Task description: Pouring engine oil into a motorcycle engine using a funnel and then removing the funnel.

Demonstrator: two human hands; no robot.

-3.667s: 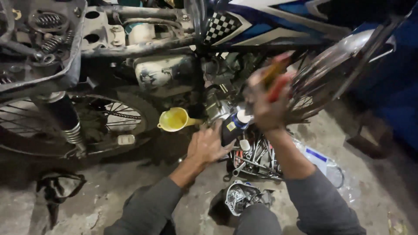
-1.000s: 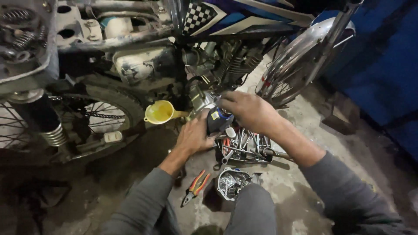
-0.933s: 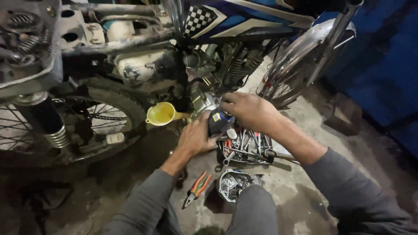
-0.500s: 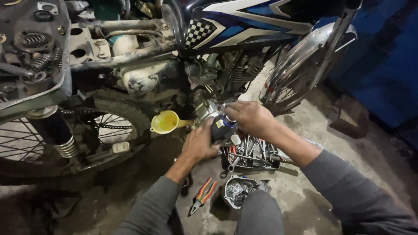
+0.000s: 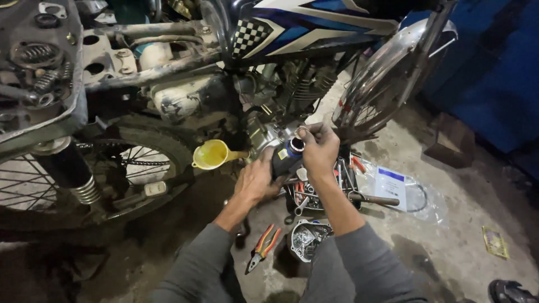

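Bottle: a dark plastic bottle (image 5: 284, 160) with a blue neck, at frame centre, upright or slightly tilted, just in front of the engine; held close to the funnel, it seems, so both hands can work on it.
Left hand: the left hand (image 5: 257, 180) is wrapped around the bottle's body from the left and below, fingers curled tight on it, steadying it.
Right hand: the right hand (image 5: 319, 148) sits over the bottle's mouth, thumb and fingertips pinched together at the neck; whether they grip a cap or a seal cannot be told.
Funnel: a yellow plastic funnel (image 5: 212, 154), smooth and glossy, just left of the bottle, spout pointing right into the engine case, bowl open upward.
Motorcycle: the motorcycle (image 5: 185, 95) fills the upper frame; dusty bare metal frame, blue-and-white tank with a chequered patch, spoked wheel at left, chromed mudguard at upper right.
Pliers: red-and-orange-handled pliers (image 5: 263, 247) lie on the floor, lower centre.
Tool tray: a tool tray (image 5: 323, 196) of spanners sits under the right forearm, within reach.
Metal cover: a shiny cast metal cover (image 5: 307, 239) lies below the tray.
Plastic bag: a clear plastic bag (image 5: 401, 188) with a cable lies on the concrete floor (image 5: 449, 247), right of centre.
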